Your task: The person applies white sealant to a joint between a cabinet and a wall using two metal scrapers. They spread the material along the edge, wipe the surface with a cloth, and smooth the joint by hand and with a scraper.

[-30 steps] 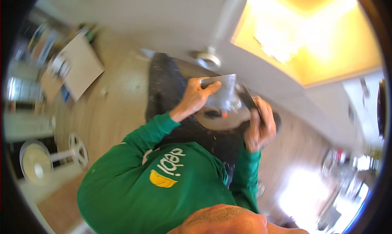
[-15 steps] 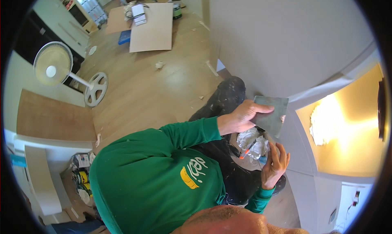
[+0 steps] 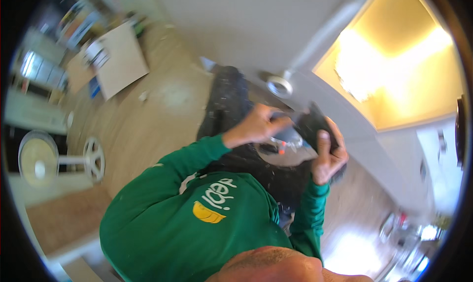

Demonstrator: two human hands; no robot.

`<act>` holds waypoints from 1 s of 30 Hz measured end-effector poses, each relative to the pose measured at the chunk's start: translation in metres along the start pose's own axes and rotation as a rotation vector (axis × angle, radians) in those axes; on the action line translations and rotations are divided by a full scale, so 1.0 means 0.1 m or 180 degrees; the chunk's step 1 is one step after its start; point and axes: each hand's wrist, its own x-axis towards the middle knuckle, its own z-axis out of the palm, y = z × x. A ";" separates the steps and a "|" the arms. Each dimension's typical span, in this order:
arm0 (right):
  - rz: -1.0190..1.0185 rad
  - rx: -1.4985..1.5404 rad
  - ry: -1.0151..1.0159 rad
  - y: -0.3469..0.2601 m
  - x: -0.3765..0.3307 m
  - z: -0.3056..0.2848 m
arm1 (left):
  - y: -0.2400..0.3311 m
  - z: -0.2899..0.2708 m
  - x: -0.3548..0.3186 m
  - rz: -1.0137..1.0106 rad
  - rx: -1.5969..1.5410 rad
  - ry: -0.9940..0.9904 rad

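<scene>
My right hand (image 3: pixel 329 156) grips a dark, flat rectangular plate (image 3: pixel 309 127), its thumb on the near face. The plate is tilted and seen partly edge-on. My left hand (image 3: pixel 258 127) is just left of it, fingers curled together and smeared by motion. A grey-blue patch shows under those fingers; I cannot make out what it is. Below both hands, between my legs, stands a round pale container (image 3: pixel 285 159). Crumpled silver foil and a small orange piece (image 3: pixel 282 147) show in it, partly hidden by my hands.
A roll of tape (image 3: pixel 279 86) sits by the grey panel ahead. At right is a lit recess (image 3: pixel 394 70). A white fan (image 3: pixel 42 166) lies toward the left, and a large board (image 3: pixel 120 60) with things on it is at the far left. Blurred items (image 3: pixel 404 237) stand lower right.
The flat plate has passed from my left hand to my right hand. My left hand has drawn back and curled. The view has turned, bringing the tape roll into sight.
</scene>
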 end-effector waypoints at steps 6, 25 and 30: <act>-0.1409 -0.1188 -0.0842 0.17 -0.14 0.04 | 0.09 0.06 0.21 -0.1903 -0.3379 0.0112; -0.0690 -0.1505 0.0140 0.18 -0.07 0.05 | 0.10 0.54 0.24 0.1040 -0.0244 0.2028; -0.0615 -0.1295 0.0009 0.27 -0.12 0.22 | -0.02 0.60 0.27 0.1260 -0.0352 0.2097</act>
